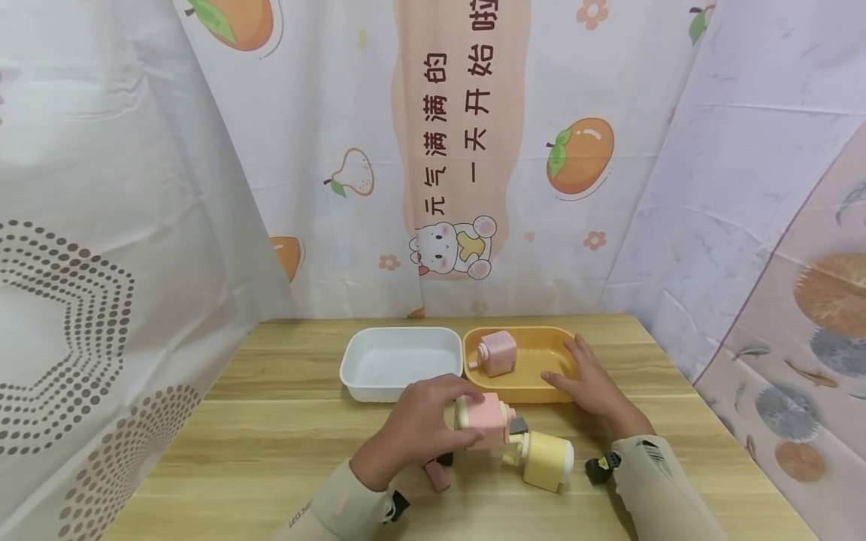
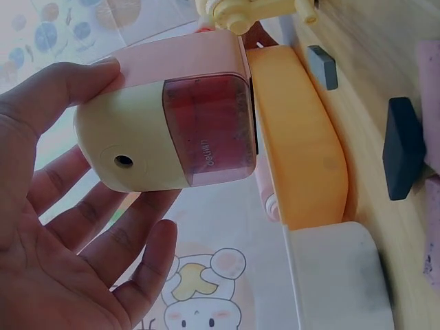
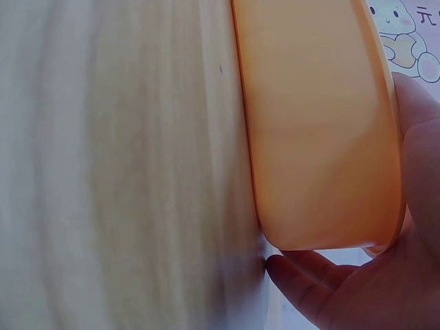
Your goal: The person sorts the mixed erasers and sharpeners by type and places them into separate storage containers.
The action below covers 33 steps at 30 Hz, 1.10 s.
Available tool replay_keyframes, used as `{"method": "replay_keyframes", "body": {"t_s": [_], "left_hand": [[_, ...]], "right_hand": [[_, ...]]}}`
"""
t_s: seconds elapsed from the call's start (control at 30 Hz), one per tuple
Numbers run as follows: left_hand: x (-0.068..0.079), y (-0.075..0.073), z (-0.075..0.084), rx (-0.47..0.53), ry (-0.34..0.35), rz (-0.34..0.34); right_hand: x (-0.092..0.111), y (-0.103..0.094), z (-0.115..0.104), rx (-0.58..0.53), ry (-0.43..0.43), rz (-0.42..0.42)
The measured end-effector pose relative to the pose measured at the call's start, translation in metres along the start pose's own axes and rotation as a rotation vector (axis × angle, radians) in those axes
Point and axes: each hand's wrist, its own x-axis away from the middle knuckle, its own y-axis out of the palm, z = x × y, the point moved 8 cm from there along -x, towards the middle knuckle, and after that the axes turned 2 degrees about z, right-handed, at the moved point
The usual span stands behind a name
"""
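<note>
My left hand (image 1: 422,424) holds a pink pencil sharpener (image 1: 482,421) between thumb and fingers, raised in front of the trays. In the left wrist view, its cream end with the pencil hole and its clear reddish shavings drawer (image 2: 210,130) face the camera. My right hand (image 1: 590,379) grips the right end of the orange tray (image 1: 521,394), with the thumb at the rim and the fingers round the outside of the end wall (image 3: 323,192). Inside that tray, at its left, lies another pink pencil sharpener (image 1: 499,353). A yellow pencil sharpener (image 1: 544,460) lies on the table between my forearms.
A white tray (image 1: 399,392) stands left of the orange one, close against it. Small blocks lie on the wooden table (image 1: 271,428) below my left hand: a grey one (image 1: 518,426), a dark one (image 2: 404,148) and a mauve one (image 1: 437,476). Printed curtains hang behind and at both sides.
</note>
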Motion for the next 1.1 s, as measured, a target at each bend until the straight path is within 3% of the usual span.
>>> {"method": "replay_keyframes", "body": {"t_s": [1.1], "left_hand": [[-0.039, -0.009, -0.006, -0.025, 0.003, 0.159]], "right_hand": [[0.003, -0.001, -0.003, 0.022, 0.006, 0.001]]}}
